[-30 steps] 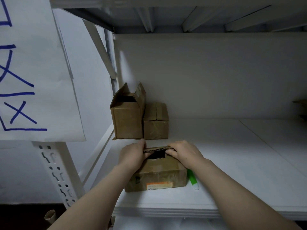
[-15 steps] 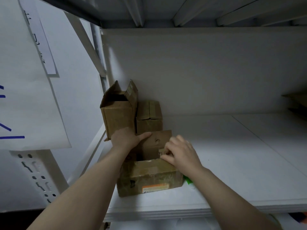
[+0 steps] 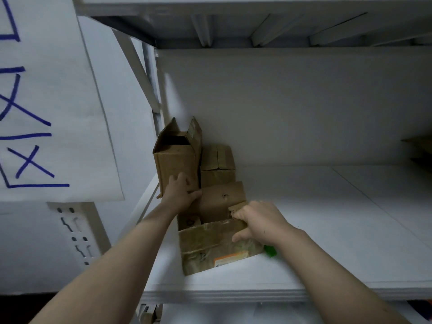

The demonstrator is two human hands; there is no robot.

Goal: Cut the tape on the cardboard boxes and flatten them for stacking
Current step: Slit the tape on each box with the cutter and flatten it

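Observation:
A small brown cardboard box (image 3: 210,251) with an orange label sits near the front edge of the white shelf (image 3: 327,230), its top open. Its far flap (image 3: 222,199) stands upright. My left hand (image 3: 180,192) holds the left edge of that flap, thumb against it. At the box's right top corner, my right hand (image 3: 259,223) grips the side flap and wall. Behind stand a taller open box (image 3: 175,160) and a smaller box (image 3: 217,167) with its top flaps down.
A green object (image 3: 270,250) pokes out from under my right wrist beside the box. A white paper sheet with blue marker lines (image 3: 46,101) hangs at the left by the perforated rack post (image 3: 77,230). Another shelf is overhead. Something brown lies at the far right (image 3: 420,146).
The box's top flaps went from nearly closed to open; the far flap now stands up. My left hand moved up and back to its left edge, my right hand to the right corner.

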